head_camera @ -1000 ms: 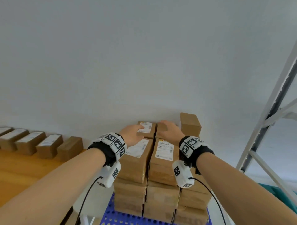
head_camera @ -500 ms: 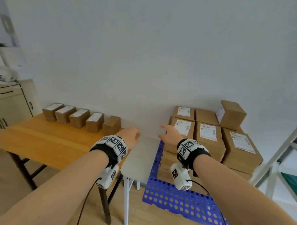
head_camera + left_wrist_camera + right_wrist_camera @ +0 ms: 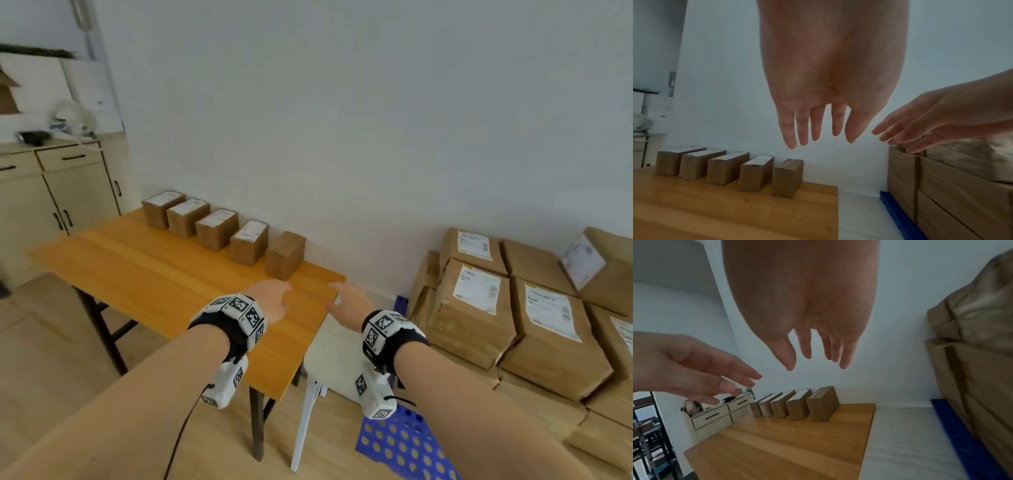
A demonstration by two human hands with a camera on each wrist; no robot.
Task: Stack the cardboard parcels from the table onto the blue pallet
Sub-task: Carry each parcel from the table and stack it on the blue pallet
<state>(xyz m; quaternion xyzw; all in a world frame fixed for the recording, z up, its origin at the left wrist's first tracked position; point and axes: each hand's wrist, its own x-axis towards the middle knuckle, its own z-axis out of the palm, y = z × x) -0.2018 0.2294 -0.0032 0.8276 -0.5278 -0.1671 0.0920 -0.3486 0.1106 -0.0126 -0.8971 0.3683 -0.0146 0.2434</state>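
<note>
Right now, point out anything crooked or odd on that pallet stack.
One box at the far right of the stack sits tilted, its label facing sideways, while the boxes beside it lie flat. Both hands are empty.

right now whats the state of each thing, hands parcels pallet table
left hand: fingers straight, holding nothing
right hand: fingers relaxed, holding nothing
table parcels: five in a row by the wall, standing on edge
wooden table: bears the five parcels
blue pallet: loaded with stacked parcels
stacked parcels: several layers high

Smooth wooden table, matt cardboard parcels
</note>
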